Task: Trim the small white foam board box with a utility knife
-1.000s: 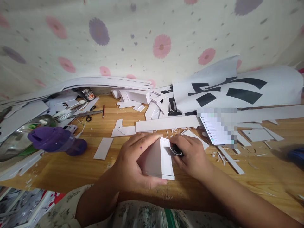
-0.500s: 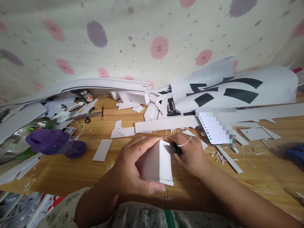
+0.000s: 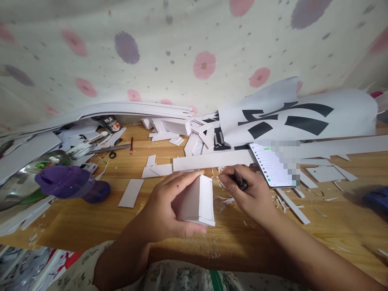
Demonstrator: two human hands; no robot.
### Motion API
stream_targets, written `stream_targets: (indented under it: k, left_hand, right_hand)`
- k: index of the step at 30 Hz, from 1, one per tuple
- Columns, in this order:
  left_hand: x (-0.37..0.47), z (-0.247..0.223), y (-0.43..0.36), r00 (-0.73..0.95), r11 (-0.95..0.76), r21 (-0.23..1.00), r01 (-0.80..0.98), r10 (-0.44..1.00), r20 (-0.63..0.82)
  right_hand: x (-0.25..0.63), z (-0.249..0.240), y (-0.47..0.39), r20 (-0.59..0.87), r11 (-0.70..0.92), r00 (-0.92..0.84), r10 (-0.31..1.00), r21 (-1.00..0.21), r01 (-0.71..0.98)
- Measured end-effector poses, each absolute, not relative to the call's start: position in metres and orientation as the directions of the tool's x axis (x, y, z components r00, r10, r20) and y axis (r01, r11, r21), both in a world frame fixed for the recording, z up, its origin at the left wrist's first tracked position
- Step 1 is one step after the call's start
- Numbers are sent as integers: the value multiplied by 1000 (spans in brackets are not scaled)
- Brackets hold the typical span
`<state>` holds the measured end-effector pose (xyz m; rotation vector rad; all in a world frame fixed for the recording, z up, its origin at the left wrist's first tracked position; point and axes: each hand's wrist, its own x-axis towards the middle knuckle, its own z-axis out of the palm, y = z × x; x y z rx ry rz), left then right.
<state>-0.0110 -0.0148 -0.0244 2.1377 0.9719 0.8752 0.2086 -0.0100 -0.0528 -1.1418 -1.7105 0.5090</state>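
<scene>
1. While my left hand clamps the white folded foam-board piece between thumb and fingers, it stands just above the wooden table.
2. My right hand is closed around a small black cutter, just beside the piece (not touching it).
3. White shavings lie between my hands; a phone rests near my right hand.

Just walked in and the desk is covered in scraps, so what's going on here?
A person sits at a wooden table littered with white offcuts. Their left hand holds a small white foam-board piece with raised edges, tilted up off the table. Their right hand grips a dark cutter just right of the piece, not touching it. A phone lies beyond.
</scene>
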Motion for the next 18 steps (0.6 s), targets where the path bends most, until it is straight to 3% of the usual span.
stream_targets:
  k: [4,9,13,18]
  left_hand:
    - [-12,-25,-8,566,-528,775,348,777,275]
    - [-14,-26,-2,641,-486,830,273,735,220]
    - [-17,-29,1,618,-492,837,239,742,260]
    - [-20,-41,4,348,-676,633,378,737,579]
  right_hand:
    - [206,-46,-14,305,329,-150,941,-927,182]
    - [203,-44,-17,156,156,-264,952,-988,-19]
    - [202,-47,-15,125,134,-215,969,-991,28]
    - [201,-50,-14,204,230,-167,965,-960,161]
